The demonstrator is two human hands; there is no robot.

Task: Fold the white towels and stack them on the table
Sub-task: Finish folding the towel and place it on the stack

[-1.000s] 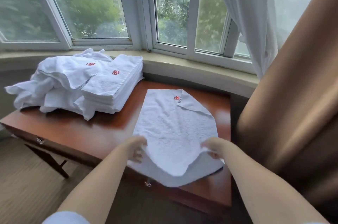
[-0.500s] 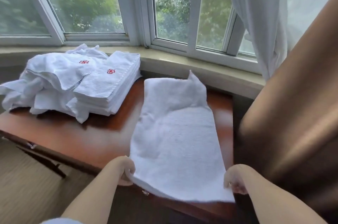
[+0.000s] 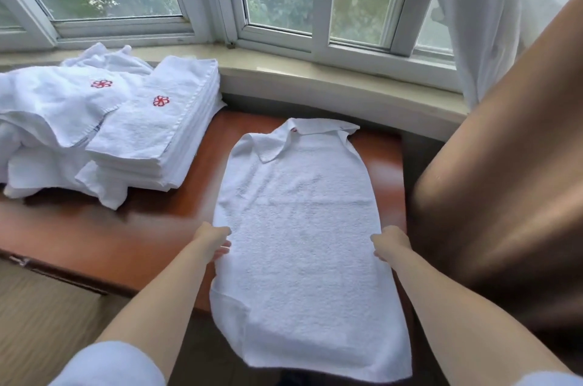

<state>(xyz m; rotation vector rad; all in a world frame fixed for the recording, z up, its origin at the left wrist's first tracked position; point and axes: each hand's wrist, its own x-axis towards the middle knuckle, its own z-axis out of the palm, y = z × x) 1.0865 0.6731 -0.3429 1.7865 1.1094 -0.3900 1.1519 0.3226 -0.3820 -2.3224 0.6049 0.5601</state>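
A white towel [image 3: 296,228] lies spread lengthwise on the red-brown wooden table [image 3: 151,225]. Its near end hangs over the table's front edge, and its far corners are flipped over, showing a bit of red logo. My left hand [image 3: 216,240] pinches the towel's left edge about halfway along. My right hand [image 3: 389,242] pinches the right edge opposite it. A neat stack of folded white towels [image 3: 157,130] with a red flower logo sits at the back left of the table. Beside it lies a loose pile of unfolded towels [image 3: 47,108].
A stone window sill [image 3: 315,83] runs behind the table under the windows. A brown curtain [image 3: 492,196] hangs close against the table's right side, with a white sheer curtain [image 3: 473,23] above it. Carpet floor [image 3: 41,316] lies at the lower left.
The towel was flung out flat, then settled on the table with its far corners flipped over. My hands have left its near corners and moved forward to its side edges at mid-length.
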